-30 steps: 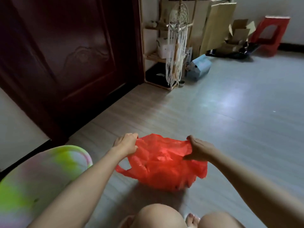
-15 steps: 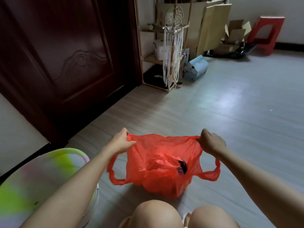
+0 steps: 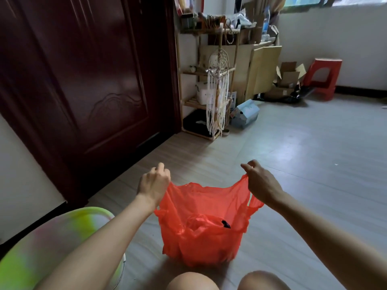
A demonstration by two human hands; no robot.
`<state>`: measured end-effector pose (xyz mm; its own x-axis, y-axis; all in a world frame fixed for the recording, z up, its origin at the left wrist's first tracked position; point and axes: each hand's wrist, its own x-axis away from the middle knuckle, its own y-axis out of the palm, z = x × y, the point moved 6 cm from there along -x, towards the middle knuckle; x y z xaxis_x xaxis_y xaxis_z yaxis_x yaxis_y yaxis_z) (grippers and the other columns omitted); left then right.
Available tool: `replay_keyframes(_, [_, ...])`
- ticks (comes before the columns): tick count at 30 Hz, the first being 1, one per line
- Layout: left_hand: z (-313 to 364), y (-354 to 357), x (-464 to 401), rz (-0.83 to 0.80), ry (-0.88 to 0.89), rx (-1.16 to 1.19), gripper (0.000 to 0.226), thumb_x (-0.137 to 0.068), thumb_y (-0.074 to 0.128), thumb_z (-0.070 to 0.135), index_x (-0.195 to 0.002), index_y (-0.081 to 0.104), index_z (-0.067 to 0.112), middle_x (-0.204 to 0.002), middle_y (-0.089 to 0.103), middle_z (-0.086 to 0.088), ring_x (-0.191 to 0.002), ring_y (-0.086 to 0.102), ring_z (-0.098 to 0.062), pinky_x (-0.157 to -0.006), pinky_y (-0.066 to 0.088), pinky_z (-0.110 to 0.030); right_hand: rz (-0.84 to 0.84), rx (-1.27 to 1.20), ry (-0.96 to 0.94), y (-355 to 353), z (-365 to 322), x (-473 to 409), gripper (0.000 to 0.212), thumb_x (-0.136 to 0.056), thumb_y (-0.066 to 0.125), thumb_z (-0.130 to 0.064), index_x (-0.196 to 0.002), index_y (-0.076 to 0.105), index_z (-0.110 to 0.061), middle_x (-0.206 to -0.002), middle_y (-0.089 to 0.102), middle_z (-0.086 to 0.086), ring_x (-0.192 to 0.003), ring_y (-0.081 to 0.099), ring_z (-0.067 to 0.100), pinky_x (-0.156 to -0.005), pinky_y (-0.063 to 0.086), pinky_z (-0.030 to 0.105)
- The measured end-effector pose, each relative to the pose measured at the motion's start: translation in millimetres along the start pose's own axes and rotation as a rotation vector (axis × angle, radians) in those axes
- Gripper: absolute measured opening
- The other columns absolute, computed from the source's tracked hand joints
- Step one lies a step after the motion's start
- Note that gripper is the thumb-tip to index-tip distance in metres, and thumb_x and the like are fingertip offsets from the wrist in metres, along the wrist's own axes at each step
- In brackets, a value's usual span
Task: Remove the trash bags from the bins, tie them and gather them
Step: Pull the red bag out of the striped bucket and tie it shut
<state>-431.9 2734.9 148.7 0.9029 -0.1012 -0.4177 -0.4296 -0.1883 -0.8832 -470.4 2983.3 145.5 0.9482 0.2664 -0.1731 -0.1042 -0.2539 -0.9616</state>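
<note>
Your one red trash bag [image 3: 201, 233] stands on the floor [image 3: 303, 185] just in front of your knees, mouth open and facing up, its long axis running roughly upright from the bunched base to the stretched rim. Inside it you can see crumpled red plastic and one small dark item [image 3: 225, 224]; what lies deeper is hidden. Your left hand [image 3: 154, 183] has its fingers curled round the bag's left top corner, and your right hand [image 3: 260, 182] pinches the right handle loop between thumb and fingers, so the two hands hold the mouth pulled wide between them. At your left elbow sits one bin [image 3: 48, 245], pastel green and pink; your forearm covers much of it and its contents cannot be made out. Beyond, a dark door [image 3: 83, 80], one bamboo shelf [image 3: 201, 101] crowded with small things, and one red stool [image 3: 322, 78] stand by the walls.
</note>
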Motion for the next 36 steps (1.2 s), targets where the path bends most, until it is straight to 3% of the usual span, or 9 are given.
replay_keyframes(2, [-2, -5, -4, -0.087, -0.032, -0.072, 0.026, -0.063, 0.083, 0.023, -0.067, 0.063, 0.008, -0.064, 0.066, -0.008, -0.054, 0.068, -0.025, -0.043, 0.049, -0.025, 0.012, 0.136, 0.069, -8, 6, 1, 0.018, -0.083, 0.032, 0.011, -0.079, 0.045, -0.002, -0.105, 0.056, 0.022, -0.085, 0.061, 0.039, -0.061, 0.042, 0.038])
replay_keyframes(6, [-17, 6, 10, -0.398, -0.396, 0.114, 0.051, -0.095, 0.035, 0.05, -0.105, 0.064, 0.009, -0.108, 0.068, -0.012, -0.106, 0.062, -0.03, -0.085, 0.047, -0.032, -0.077, 0.197, 0.239, -1, 26, 9, 0.017, -0.079, 0.036, 0.007, -0.085, 0.029, -0.008, -0.089, 0.06, 0.019, -0.082, 0.058, 0.037, -0.061, 0.035, 0.032])
replay_keyframes(13, [-14, 33, 27, -0.607, -0.727, 1.56, 0.009, -0.087, 0.061, 0.015, -0.08, 0.056, 0.017, -0.071, 0.055, -0.002, -0.062, 0.055, -0.011, -0.065, 0.043, -0.024, 0.005, -0.606, 0.55, 31, 48, 2, 0.016, -0.091, 0.037, -0.012, -0.105, 0.04, -0.005, -0.093, 0.057, 0.021, -0.087, 0.06, 0.039, -0.084, 0.051, 0.049])
replay_keyframes(16, [-12, 35, 23, -0.539, -0.622, 1.516, 0.026, -0.084, 0.058, -0.003, -0.106, 0.059, 0.01, -0.082, 0.058, -0.005, -0.069, 0.057, -0.015, -0.068, 0.047, -0.028, -0.036, -0.899, 0.518, 34, 34, -7, 0.046, -0.094, 0.043, -0.018, -0.137, 0.028, -0.01, -0.091, 0.047, 0.008, -0.077, 0.053, 0.023, -0.082, 0.047, 0.038])
replay_keyframes(20, [-27, 25, 13, -0.197, -0.409, 0.73, 0.018, -0.086, 0.053, 0.003, -0.1, 0.065, 0.003, -0.096, 0.061, -0.018, -0.089, 0.061, -0.034, -0.078, 0.05, -0.037, -0.276, -0.681, 0.261, 32, 8, -9, 0.085, -0.081, 0.042, 0.015, -0.147, -0.002, -0.015, -0.112, 0.038, 0.015, -0.091, 0.047, 0.028, -0.072, 0.042, 0.037])
replay_keyframes(24, [-33, 14, 11, -0.043, -0.435, 0.53, 0.022, -0.095, 0.046, 0.021, -0.099, 0.062, 0.006, -0.097, 0.066, -0.02, -0.093, 0.061, -0.04, -0.075, 0.046, -0.041, -0.03, -0.207, 0.093, 23, 15, -10, 0.039, -0.086, 0.04, 0.006, -0.124, 0.047, 0.002, -0.11, 0.057, 0.022, -0.103, 0.055, 0.036, -0.083, 0.042, 0.037])
replay_keyframes(29, [-38, 52, 10, -0.054, -0.8, 1.264, 0.036, -0.095, 0.048, 0.02, -0.06, 0.055, 0.015, -0.07, 0.056, -0.011, -0.061, 0.056, -0.018, -0.065, 0.041, -0.031, 0.305, -0.504, 0.228, 18, 38, -13, 0.021, -0.092, 0.052, -0.017, -0.092, 0.062, 0.002, -0.095, 0.065, 0.022, -0.088, 0.062, 0.034, -0.072, 0.046, 0.034])
replay_keyframes(32, [-20, 70, 13, -0.226, -0.793, 1.703, 0.005, -0.082, 0.062, 0.023, -0.078, 0.06, 0.02, -0.077, 0.055, 0.004, -0.072, 0.052, -0.005, -0.066, 0.038, -0.023, 0.278, -0.774, 0.233, 40, 36, -12, 0.015, -0.094, 0.047, -0.015, -0.096, 0.055, -0.002, -0.115, 0.059, 0.019, -0.108, 0.056, 0.031, -0.081, 0.041, 0.029])
replay_keyframes(36, [-4, 82, 26, -0.37, -0.421, 1.677, 0.104, -0.044, 0.079, 0.061, -0.133, 0.032, 0.036, -0.128, 0.041, 0.028, -0.119, 0.038, 0.014, -0.096, 0.033, -0.006, 0.108, -0.949, 0.117, 77, 26, -2, 0.039, -0.089, 0.057, -0.028, -0.123, 0.038, -0.027, -0.137, 0.04, -0.006, -0.131, 0.037, 0.012, -0.103, 0.033, 0.025])
